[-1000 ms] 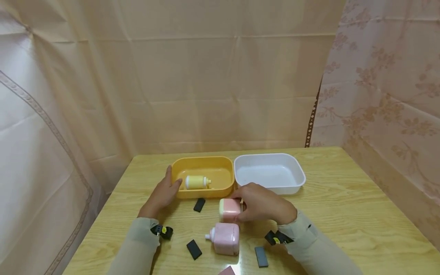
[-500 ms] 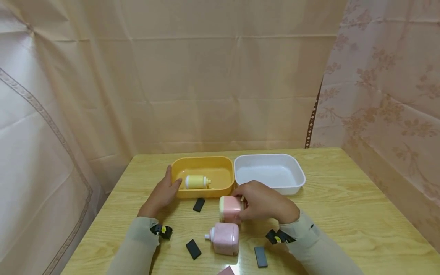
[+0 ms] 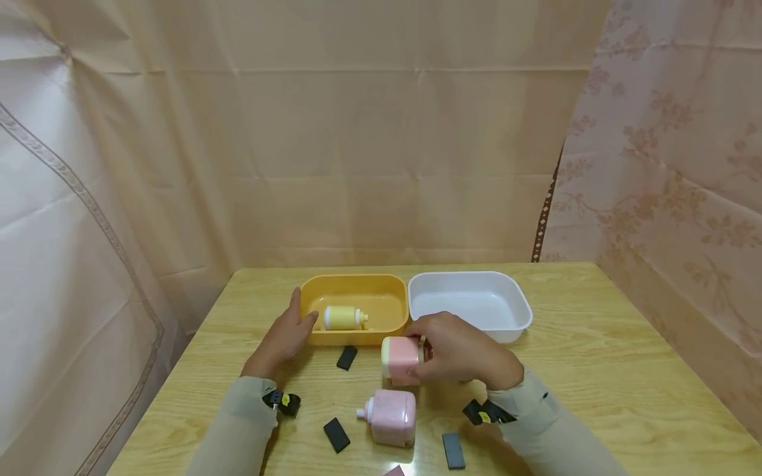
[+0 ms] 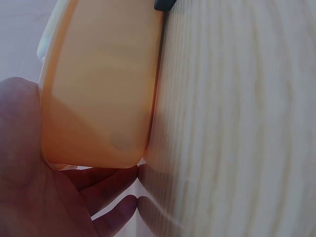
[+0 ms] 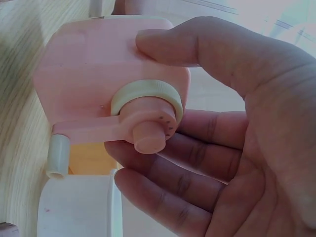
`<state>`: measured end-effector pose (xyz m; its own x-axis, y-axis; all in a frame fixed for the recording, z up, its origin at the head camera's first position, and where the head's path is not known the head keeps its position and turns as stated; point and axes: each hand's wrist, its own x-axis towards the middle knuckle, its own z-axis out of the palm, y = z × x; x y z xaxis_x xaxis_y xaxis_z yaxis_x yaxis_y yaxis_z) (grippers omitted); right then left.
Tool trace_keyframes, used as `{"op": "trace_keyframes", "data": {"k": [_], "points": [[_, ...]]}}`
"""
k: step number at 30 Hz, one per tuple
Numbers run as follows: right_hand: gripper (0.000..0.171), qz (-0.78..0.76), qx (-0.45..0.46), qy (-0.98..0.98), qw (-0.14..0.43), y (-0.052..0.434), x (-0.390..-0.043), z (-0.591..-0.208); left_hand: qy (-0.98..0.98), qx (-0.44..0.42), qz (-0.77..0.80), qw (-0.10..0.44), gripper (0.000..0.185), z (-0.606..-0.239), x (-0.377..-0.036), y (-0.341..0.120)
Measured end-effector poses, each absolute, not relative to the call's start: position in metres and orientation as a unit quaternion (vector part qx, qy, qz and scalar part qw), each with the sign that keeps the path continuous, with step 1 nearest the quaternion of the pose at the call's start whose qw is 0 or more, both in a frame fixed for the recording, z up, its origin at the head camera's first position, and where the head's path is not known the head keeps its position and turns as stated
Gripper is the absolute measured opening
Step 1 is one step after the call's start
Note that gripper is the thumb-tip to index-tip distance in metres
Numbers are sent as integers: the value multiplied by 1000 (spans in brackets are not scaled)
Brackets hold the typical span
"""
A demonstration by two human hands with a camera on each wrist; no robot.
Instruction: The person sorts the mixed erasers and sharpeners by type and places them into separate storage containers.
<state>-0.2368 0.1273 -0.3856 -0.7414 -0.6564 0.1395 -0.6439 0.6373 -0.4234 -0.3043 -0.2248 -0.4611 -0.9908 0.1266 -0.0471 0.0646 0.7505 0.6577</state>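
Observation:
My left hand point(image 3: 280, 338) grips the left end of a yellow tray point(image 3: 354, 338), thumb at the near rim and fingers round the outer corner. Inside that tray lies a yellow bottle point(image 3: 342, 318) with a white base and a small nozzle. My right hand point(image 3: 464, 352) holds a pink hand-crank pencil sharpener point(image 3: 397, 361) just in front of the tray. In the right wrist view the sharpener's crank point(image 5: 89, 129) and cream collar face the palm, with the thumb on its body. A lilac-pink bottle point(image 3: 393, 418) with a white nozzle lies nearer to me.
A white tray point(image 3: 522, 329) adjoins the yellow one on the right. Dark rectangular blocks lie about: one black block point(image 3: 346, 357) by the yellow tray, another black block point(image 3: 337, 434) nearer, and a grey block point(image 3: 453, 451) at right. A pink corner point(image 3: 395, 471) shows at the bottom edge.
My right hand has shifted the pencil sharpener slightly up and away from me, towards the trays. The left hand keeps its grip on the yellow tray. The head view has tilted a little.

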Motion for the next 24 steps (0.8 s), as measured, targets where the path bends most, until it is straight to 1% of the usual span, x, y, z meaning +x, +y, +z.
{"op": "trace_keyframes", "data": {"k": [4,15,24], "points": [[38,-229,-357,906,9,126,-237,-384,935,51,349,41,82,-461,-303,-225],[39,-222,-356,907,-28,125,-240,-382,936,48,346,42,82,-460,-303,-224],[40,-217,-367,903,-55,127,-240,-373,936,51,345,41,82,-461,-302,-225]]}}
